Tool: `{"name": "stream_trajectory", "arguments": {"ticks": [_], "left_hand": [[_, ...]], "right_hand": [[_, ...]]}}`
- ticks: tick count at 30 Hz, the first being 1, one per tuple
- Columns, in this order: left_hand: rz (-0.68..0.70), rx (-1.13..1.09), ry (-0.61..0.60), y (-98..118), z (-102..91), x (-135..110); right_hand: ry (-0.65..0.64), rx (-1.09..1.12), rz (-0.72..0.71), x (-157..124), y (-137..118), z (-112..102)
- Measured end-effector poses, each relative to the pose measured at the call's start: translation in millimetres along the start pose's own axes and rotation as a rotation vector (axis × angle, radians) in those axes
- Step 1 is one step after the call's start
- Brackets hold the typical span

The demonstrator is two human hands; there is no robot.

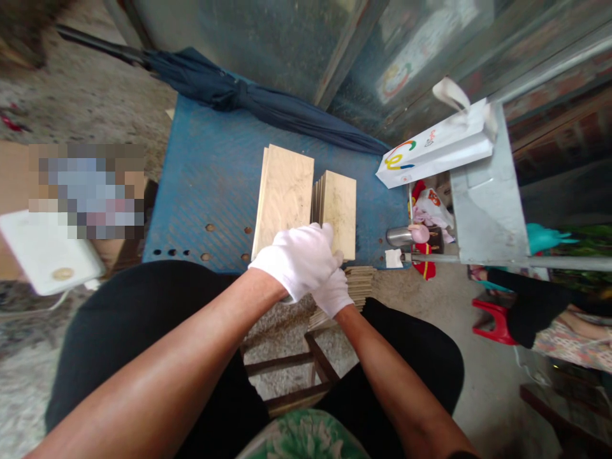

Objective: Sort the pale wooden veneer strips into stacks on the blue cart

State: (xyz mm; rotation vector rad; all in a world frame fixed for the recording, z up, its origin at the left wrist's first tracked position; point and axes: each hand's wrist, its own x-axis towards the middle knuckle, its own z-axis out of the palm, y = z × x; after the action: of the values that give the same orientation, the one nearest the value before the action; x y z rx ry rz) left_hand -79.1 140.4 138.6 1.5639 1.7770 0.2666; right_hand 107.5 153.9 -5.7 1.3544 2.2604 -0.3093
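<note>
Item, left grip [299,260]: mine, white-gloved, fingers curled, set over the near right corner of the left-hand stack; whether it clasps anything I cannot tell.
Item, right grip [333,292]: mine, likewise gloved, just beside the left and partly behind it, at the near edge of the right-hand stack; its fingertips are hidden, so its hold I cannot tell.
Item, left-hand stack [287,194]: pale, flat wooden boards on the worktop [210,172], the top one slightly offset from that beneath.
Item, right-hand stack [340,207]: shorter boards, smudged dark on the top face, layered edges showing along the left; near the first stack, with a narrow gap between.
Item, lower pile [359,285]: many thin pieces, below the worktop's near edge, beyond my right grip.
Item, worktop: blue, scuffed, round holes toward the near side.
Item, umbrella [210,83]: dark blue, folded, lying along the far edge.
Item, paper bag [437,145]: white, coloured print, at the right end.
Item, metal cup [398,236]: on its side in view, near the right edge.
Item, stool [492,322]: red, on the floor at right, beside a seated person.
</note>
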Motion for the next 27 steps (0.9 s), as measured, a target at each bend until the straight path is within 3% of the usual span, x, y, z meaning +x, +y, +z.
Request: {"name": "stream_trajectory", "arguments": {"ticks": [7, 11, 18, 22, 27], "left_hand": [[0.093, 0.032, 0.020, 9, 16.2, 3], [0.175, 0.064, -0.060, 18, 22.3, 4], [0.228, 0.181, -0.204, 47, 25.8, 4], [0.233, 0.237, -0.292, 55, 44.8, 7], [0.276, 0.322, -0.288, 50, 68.6, 7]], "right_hand": [[-0.060, 0.141, -0.019, -24, 4, 19], [-0.022, 0.202, -0.031, -37, 2, 30], [0.051, 0.306, 0.018, -23, -13, 37], [0.068, 0.309, 0.036, -26, -12, 35], [0.050, 0.227, 0.071, -42, -7, 44]]}}
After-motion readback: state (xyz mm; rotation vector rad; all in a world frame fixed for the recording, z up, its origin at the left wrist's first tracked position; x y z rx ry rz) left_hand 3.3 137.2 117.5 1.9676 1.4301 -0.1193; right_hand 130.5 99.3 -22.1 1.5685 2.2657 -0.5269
